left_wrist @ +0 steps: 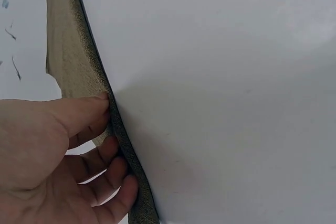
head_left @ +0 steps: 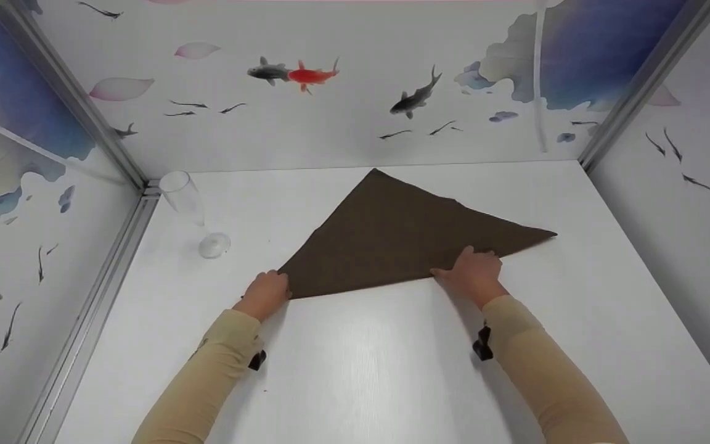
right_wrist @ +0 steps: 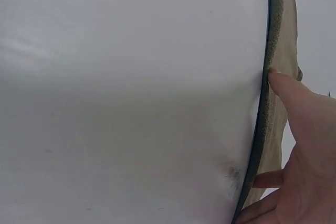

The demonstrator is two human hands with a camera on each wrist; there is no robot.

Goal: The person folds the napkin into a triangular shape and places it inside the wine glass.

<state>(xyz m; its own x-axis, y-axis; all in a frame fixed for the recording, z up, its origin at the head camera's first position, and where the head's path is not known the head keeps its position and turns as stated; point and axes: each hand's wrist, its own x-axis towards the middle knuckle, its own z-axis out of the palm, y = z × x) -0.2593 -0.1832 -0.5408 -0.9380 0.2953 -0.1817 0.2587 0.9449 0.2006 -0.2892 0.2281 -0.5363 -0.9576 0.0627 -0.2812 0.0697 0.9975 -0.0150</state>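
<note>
A brown cloth napkin (head_left: 392, 231), folded into a triangle, lies flat on the white table with its long folded edge towards me. At its left corner, my left hand (head_left: 266, 295) pinches the cloth. In the left wrist view, the thumb and curled fingers (left_wrist: 116, 174) meet along the fold. My right hand (head_left: 475, 274) rests on the near edge, right of the middle. The right wrist view has its thumb (right_wrist: 289, 90) on the fold and the other fingers spread further along; their tips are partly out of frame.
A clear stemmed glass (head_left: 183, 196) stands upright at the table's back left. White panels with painted fish enclose the table (head_left: 355, 370) at the back (head_left: 342, 129) and both sides, with metal rails (head_left: 96, 314) at the corners.
</note>
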